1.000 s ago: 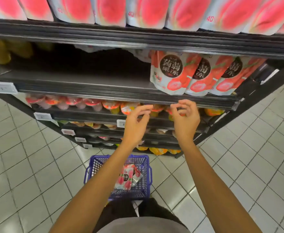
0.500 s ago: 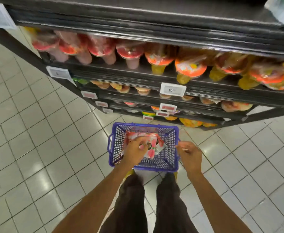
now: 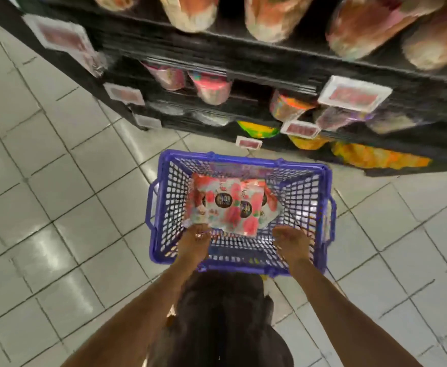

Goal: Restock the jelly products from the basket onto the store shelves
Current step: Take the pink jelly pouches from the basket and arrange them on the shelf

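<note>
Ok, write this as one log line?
step: pick from basket | left hand: at edge of jelly packs, grip unclear | right hand: beside packs, empty

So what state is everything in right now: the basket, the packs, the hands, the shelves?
Basket: upright on the floor, handles folded down.
Jelly packs: lying flat inside it, overlapping.
Left hand: at the packs' near edge; grip unclear.
Right hand: inside the basket, holding nothing.
Shelves: stocked, products blurred.

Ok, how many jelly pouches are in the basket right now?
2 that I can separate: the left pouch by the left hand, and the right pouch overlapping it. The pile is blurred, so more may lie hidden underneath.
</note>
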`<state>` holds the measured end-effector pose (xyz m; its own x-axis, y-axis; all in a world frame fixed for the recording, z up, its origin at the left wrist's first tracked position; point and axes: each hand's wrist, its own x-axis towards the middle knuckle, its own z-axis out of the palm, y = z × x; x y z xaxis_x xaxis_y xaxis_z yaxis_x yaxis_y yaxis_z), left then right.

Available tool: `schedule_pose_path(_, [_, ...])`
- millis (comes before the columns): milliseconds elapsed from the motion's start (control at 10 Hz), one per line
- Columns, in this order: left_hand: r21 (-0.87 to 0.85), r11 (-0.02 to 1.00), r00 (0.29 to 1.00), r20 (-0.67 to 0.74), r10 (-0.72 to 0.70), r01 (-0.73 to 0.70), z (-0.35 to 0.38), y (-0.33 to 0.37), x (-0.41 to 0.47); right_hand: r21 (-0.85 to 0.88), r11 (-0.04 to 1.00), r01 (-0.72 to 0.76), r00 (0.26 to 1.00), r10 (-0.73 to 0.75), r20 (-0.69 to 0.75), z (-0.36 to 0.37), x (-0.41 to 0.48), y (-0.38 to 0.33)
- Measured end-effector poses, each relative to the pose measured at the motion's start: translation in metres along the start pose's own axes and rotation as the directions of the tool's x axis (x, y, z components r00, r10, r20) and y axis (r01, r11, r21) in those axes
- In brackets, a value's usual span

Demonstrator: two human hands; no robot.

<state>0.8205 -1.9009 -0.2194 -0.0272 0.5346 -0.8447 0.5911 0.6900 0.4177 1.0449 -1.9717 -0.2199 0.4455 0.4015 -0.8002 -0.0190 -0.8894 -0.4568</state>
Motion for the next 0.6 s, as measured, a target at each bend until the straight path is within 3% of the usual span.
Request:
schedule_pose_path(100, [0.029, 0.998, 0.998, -0.025, -0.055, 0.056, 0.017, -0.022, 0.056, -0.023, 0.996, -0.080, 0.997, 0.080, -0.004, 0.030, 0.058, 0.028])
schedule_pose_path(300, [-0.023, 0.994, 0.994, -0.013, -0.111, 0.111, 0.049, -0.043, 0.157, -0.226, 0.969, -0.102, 0.994, 0.105, 0.003, 0.080, 0.145, 0.063])
schedule_pose_path(400, [0.002, 0.991, 0.976, -0.172, -0.132, 0.135, 0.072, -0.040, 0.186, -0.272, 0.959, -0.079, 0.991, 0.105, 0.082, 0.098, 0.167, 0.077])
schedule_pose_path(500, [0.135, 0.983, 0.974, -0.205, -0.094, 0.123, 0.089, -0.030, 0.202, -0.232, 0.968, -0.100, 0.988, 0.125, 0.094, 0.113, 0.180, 0.088])
schedule_pose_path(600, [0.062, 0.986, 0.985, -0.080, -0.151, 0.156, 0.088, -0.022, 0.203, -0.045, 0.974, -0.223, 0.963, 0.227, 0.145, 0.111, 0.175, 0.092])
